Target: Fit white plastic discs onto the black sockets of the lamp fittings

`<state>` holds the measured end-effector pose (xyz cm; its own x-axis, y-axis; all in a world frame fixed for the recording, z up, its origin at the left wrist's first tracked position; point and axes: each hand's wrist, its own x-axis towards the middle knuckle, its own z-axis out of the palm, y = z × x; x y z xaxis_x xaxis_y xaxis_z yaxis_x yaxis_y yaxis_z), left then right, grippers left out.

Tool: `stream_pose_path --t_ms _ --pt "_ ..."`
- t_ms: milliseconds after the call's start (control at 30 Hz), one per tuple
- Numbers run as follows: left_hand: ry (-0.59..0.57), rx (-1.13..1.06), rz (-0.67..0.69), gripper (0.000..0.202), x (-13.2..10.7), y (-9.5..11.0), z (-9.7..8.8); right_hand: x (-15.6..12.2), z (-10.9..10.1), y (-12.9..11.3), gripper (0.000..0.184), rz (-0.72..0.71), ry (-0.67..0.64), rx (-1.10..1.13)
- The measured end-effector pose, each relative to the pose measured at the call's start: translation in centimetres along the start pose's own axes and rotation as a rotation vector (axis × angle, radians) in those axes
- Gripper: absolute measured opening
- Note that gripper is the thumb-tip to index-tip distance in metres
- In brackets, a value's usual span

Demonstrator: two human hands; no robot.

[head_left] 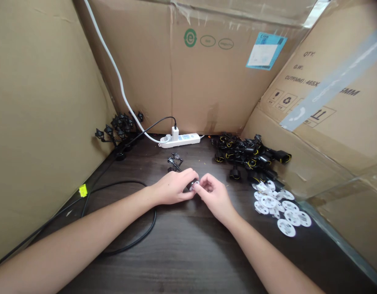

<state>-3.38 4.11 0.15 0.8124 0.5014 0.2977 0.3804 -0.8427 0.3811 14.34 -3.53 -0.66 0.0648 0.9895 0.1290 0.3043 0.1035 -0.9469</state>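
Small dark part (192, 185) at the centre of the view, held between both hands above a dark wood-grain tabletop (182, 261); exact form too small and too covered to tell. Left hand (172, 187) at 9 o'clock from the part, with fingers pressed together and curled over its top. Right hand (214, 200) at 4 o'clock, with thumb and forefinger pinching its near end and remaining fingers loosely bent. Forearms entering from the lower corners of the view.

Small cluster of black fittings (175, 162) at 11 o'clock, just beyond the left hand. Large heap of black fittings with yellow rings (249, 157) at 2 o'clock, near the right hand. Scattered white perforated discs (275, 208) at 3 o'clock, partly overlapping and touching the heap's near edge. Upright group of black stalked fittings (119, 126) at 10 o'clock, against the far left corner.

White power strip (180, 140) at 12 o'clock along the far edge, with a white plug adapter (175, 133) and a thick white cable (121, 85) rising behind it. Loop of black cable (151, 228) at 8 o'clock, beneath the left forearm. Cardboard panels (206, 81) standing around the far and side edges.
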Motion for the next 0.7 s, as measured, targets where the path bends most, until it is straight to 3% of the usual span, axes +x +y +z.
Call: stream_pose_path --t_ms 133,700 --pt "-0.003 0.016 -0.011 0.017 0.02 0.26 -0.11 -0.10 -0.09 -0.39 0.026 -0.043 0.058 -0.045" --pt "0.017 0.035 0.004 0.020 -0.02 0.23 -0.14 -0.18 -0.14 -0.17 0.037 -0.023 -0.030 -0.043"
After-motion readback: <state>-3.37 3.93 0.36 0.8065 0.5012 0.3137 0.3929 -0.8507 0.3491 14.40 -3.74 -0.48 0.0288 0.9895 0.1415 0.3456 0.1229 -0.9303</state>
